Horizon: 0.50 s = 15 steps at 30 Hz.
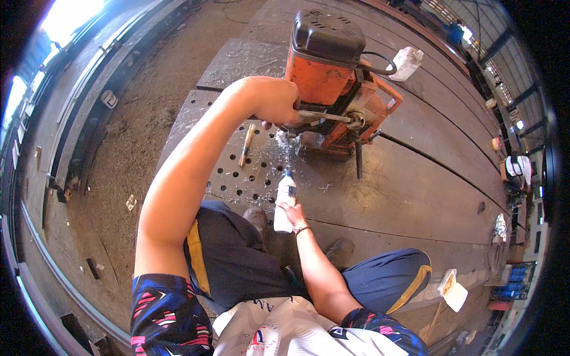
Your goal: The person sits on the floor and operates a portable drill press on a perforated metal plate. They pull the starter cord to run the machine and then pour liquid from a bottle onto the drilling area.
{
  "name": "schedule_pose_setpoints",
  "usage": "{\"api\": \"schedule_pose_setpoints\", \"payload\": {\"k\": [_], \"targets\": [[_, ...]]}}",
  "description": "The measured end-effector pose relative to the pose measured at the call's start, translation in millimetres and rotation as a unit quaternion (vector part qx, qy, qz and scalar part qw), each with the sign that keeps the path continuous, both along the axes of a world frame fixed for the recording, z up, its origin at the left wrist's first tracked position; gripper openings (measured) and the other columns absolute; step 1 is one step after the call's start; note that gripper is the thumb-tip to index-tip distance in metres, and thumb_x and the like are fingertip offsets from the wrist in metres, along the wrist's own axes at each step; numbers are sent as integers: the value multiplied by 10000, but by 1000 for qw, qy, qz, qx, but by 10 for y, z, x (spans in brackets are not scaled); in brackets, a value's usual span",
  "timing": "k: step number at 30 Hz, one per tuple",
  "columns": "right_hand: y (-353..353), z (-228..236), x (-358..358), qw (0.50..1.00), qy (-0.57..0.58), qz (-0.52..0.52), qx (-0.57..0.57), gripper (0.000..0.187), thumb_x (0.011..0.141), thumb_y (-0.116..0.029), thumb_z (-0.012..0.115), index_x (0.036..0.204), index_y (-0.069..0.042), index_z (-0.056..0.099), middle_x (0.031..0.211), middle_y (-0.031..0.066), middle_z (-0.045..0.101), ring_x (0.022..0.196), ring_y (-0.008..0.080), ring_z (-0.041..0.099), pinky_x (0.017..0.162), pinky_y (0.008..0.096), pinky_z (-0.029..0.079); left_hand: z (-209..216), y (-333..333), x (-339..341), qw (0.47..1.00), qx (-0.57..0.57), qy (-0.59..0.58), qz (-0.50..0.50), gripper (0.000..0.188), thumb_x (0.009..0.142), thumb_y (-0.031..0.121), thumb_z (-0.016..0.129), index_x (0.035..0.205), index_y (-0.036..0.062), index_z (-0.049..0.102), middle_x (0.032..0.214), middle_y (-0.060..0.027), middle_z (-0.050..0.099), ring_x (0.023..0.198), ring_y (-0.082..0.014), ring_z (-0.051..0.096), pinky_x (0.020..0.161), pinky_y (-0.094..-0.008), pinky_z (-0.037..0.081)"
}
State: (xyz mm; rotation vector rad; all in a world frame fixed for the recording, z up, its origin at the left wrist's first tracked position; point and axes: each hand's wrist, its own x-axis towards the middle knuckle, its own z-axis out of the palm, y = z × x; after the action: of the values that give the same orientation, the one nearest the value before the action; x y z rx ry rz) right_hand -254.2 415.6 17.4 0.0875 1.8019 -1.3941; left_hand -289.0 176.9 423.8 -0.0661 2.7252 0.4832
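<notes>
Shirt [267, 329] and knees lie nearest, around six o'clock. Past them, just below centre, the right hand [291, 216] grips a white bottle [286, 191], its nozzle pointing to twelve, toward pale shavings [288, 142] beneath the drill [317, 77]. That orange drill stands on the steel plate [380, 202] between twelve and one o'clock. Toward twelve, the left hand [276, 102] looks closed around its lever [326, 115], though some fingers are hidden.

Several rows of holes [236, 174] already pierce the plate from about eight to ten o'clock, so much of the drilling looks done. Fresh shavings by the drill suggest one more hole is under way; its depth cannot be seen. How many are left I cannot tell. Loose swarf and a brush [246, 145] toward ten o'clock suggest that sweeping up is also left.
</notes>
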Motion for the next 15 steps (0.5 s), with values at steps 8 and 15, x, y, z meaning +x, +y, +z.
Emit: {"api": "schedule_pose_setpoints", "payload": {"k": [8, 15], "targets": [[-20, -168, -9, 999, 39, -25, -10, 353, 761, -253, 805, 995, -6, 710, 860, 90, 718, 711, 206, 700, 661, 356, 568, 43, 29, 15, 1000, 1, -3, 9, 323, 881, 313, 589, 998, 37, 709, 692, -119, 704, 691, -258, 709, 705, -428, 540], [-38, 173, 21, 1000, 7, 10, 0, 411, 742, -253, 821, 1052, -15, 692, 892, 100, 721, 712, 205, 702, 640, 362, 570, 22, -13, 35, 1000, 5, -15, 19, 334, 885, 314, 585, 1044, 49, 711, 712, -123, 708, 669, -243, 710, 688, -415, 550]]}}
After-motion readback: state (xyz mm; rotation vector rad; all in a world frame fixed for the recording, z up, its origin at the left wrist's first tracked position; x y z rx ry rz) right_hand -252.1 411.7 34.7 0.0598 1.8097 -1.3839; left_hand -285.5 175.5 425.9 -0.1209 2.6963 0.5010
